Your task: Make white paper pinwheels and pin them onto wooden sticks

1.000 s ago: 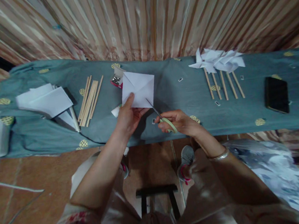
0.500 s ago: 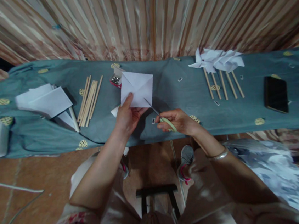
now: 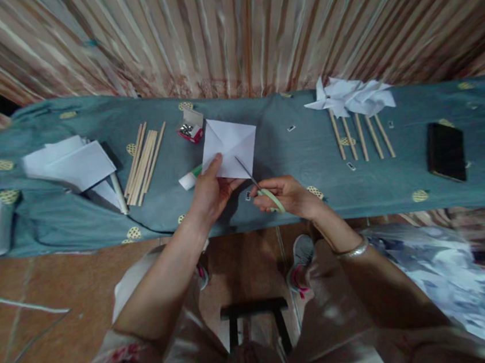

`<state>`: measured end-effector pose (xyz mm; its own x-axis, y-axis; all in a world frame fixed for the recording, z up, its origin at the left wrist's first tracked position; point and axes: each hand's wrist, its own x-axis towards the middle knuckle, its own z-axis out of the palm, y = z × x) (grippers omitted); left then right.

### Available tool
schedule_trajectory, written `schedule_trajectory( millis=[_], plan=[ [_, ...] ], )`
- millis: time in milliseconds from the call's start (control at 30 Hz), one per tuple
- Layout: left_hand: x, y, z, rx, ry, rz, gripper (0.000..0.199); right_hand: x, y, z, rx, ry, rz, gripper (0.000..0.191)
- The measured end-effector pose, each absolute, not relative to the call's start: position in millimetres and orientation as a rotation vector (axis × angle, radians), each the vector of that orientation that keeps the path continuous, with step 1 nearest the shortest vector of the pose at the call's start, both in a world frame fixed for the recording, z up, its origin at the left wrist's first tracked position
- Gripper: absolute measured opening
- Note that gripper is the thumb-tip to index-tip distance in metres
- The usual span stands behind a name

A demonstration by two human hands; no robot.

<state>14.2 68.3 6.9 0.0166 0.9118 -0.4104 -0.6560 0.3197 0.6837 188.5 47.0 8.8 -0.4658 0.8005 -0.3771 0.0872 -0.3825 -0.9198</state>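
Note:
A square sheet of white paper (image 3: 233, 139) with diagonal crease lines is held up over the table by my left hand (image 3: 212, 187), thumb on top and fingers beneath. My right hand (image 3: 285, 195) grips a pair of scissors (image 3: 272, 198) by the pale green handles. The dark blades reach over the paper's lower right part, tips near its middle; I cannot tell whether they are cutting into it. Beside the paper stand a small open red-and-white box (image 3: 191, 130) of shiny metal bits and a white-and-green tube (image 3: 189, 179), partly behind my left hand.
Several wooden sticks (image 3: 145, 163) and a stack of white paper (image 3: 74, 164) lie on the left. Finished white paper pinwheels (image 3: 353, 97) on sticks lie right of centre. A dark phone (image 3: 446, 151) rests farther right. A green patterned cloth (image 3: 261, 110) covers the table.
My left hand has shifted the paper slightly right and down, turning it a little, so the red-and-white box and the tube show more. My right hand with the scissors has barely moved.

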Motion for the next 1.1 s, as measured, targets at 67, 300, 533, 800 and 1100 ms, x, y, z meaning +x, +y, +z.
schedule_trajectory(
  millis=[67,300,533,800,1100],
  plan=[
    [15.8,67.2,6.9,0.327,0.932,1.245,0.018,188.7,47.5,8.5,-1.215,-1.351,1.904,0.044],
    [16.6,67.0,6.4,0.299,0.934,1.27,0.015,189.1,47.6,5.7,-1.215,-1.328,1.916,0.044],
    [16.3,66.7,5.3,0.289,0.908,1.294,0.017,188.2,47.9,4.8,-1.228,-1.289,1.918,0.045],
    [15.1,67.6,6.5,0.302,0.905,1.288,0.014,186.1,48.1,8.2,-1.24,-1.246,1.934,0.047],
    [18.6,66.0,7.2,0.272,0.944,1.297,0.012,185.7,47.8,5.9,-1.233,-1.275,1.908,0.046]
  ],
)
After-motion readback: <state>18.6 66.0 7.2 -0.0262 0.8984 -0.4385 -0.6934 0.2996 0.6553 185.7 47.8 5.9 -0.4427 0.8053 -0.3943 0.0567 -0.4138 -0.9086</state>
